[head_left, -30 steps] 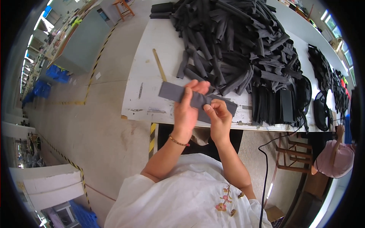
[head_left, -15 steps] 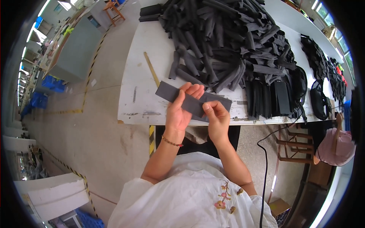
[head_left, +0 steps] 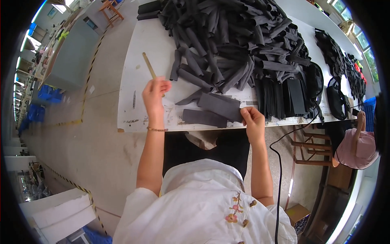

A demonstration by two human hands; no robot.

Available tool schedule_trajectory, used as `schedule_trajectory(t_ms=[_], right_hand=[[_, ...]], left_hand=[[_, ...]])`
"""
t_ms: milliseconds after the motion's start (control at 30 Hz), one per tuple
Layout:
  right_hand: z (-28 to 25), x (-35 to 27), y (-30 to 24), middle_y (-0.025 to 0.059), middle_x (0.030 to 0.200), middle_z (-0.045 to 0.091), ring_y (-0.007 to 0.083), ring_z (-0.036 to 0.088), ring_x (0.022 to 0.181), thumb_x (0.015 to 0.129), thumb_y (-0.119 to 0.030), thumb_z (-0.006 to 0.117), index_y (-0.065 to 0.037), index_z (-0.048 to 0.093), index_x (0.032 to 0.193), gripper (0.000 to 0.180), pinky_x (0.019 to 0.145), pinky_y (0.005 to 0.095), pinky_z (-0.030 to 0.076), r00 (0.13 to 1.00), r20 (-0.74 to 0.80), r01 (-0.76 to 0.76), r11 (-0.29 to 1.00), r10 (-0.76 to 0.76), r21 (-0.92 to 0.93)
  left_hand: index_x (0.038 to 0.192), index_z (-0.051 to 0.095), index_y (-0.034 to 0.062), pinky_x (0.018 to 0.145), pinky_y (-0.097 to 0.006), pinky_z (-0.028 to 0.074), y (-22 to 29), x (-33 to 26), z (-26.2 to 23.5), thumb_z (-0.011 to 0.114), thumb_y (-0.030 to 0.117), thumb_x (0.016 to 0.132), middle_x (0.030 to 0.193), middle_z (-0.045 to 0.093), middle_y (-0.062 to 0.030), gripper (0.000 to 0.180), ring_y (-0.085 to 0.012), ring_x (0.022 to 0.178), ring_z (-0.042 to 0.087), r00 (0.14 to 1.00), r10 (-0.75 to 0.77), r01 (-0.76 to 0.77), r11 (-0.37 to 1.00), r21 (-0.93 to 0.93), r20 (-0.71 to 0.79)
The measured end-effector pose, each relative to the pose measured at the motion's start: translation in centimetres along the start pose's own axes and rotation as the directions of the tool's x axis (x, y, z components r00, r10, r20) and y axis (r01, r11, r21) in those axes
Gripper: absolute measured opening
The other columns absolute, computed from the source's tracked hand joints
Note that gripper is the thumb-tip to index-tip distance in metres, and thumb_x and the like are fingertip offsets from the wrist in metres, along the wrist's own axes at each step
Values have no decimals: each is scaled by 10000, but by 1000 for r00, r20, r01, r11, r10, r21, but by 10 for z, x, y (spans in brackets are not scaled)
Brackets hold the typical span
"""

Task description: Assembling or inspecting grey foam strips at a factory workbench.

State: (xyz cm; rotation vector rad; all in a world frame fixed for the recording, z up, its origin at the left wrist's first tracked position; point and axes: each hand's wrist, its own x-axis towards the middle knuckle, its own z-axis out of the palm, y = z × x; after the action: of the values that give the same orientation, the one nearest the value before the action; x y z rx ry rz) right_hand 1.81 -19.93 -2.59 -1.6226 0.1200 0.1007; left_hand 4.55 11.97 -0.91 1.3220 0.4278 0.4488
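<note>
My left hand, slightly blurred, has its fingers curled over the near end of a thin, flat yellowish stick that lies on the table. My right hand pinches the right end of a flat dark grey fabric piece between thumb and fingers, just above the table's front edge. A second flat dark piece lies partly under it, nearer to me. Behind them a large heap of dark rolled fabric pieces covers much of the white table.
Right of the heap stands a row of stacked dark flat pieces, beside black strapped items. A black cable hangs down past the table edge. At the right, a person in pink sits near a wooden stool.
My left hand has let go of the grey fabric piece and moved left to the yellowish stick. My right hand has moved right, still pinching the fabric, which now hangs lower over the table.
</note>
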Motion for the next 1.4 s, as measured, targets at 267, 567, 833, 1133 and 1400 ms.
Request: schedule_trajectory(t_ms=[267,567,833,1133,1400], right_hand=[[2,12,16,99,707,623,179,584,610,880,-227,694,-6,685,939,229,596,323,458,974,-44,158,800,-224,-579],[-50,61,0,129,976,629,332,590,925,872,-232,660,-68,674,976,195,755,429,494,686,-436,-128,494,-582,-860],[-80,79,12,95,1039,643,309,575,1022,894,-259,609,-85,708,983,220,811,448,465,701,-549,-439,331,-455,-835],[-93,68,17,72,891,655,274,614,860,829,-175,679,-85,722,849,102,722,401,486,641,-500,-259,449,-582,-855],[-61,40,-30,0,828,609,106,560,716,893,-33,656,-68,685,1085,197,648,243,456,699,-558,270,888,-447,-372]], left_hand=[[905,707,47,728,-371,509,-38,-6,36,699,265,846,873,644,-107,227,-290,803,628,833,87,-484,591,645,546],[927,728,110,637,-396,496,-31,-26,51,695,293,835,743,673,-97,208,-296,721,652,802,103,-594,249,765,589],[1015,712,62,597,-289,518,-5,-42,28,641,153,908,870,718,-79,157,-190,661,670,835,313,-548,546,633,453],[1131,572,-25,710,-294,550,-18,-50,19,694,141,885,932,625,-89,320,-200,829,672,981,-43,36,999,37,190],[1238,439,61,744,-393,550,-5,-57,29,540,57,953,995,617,-150,302,-276,909,644,864,-442,503,753,-424,241]])
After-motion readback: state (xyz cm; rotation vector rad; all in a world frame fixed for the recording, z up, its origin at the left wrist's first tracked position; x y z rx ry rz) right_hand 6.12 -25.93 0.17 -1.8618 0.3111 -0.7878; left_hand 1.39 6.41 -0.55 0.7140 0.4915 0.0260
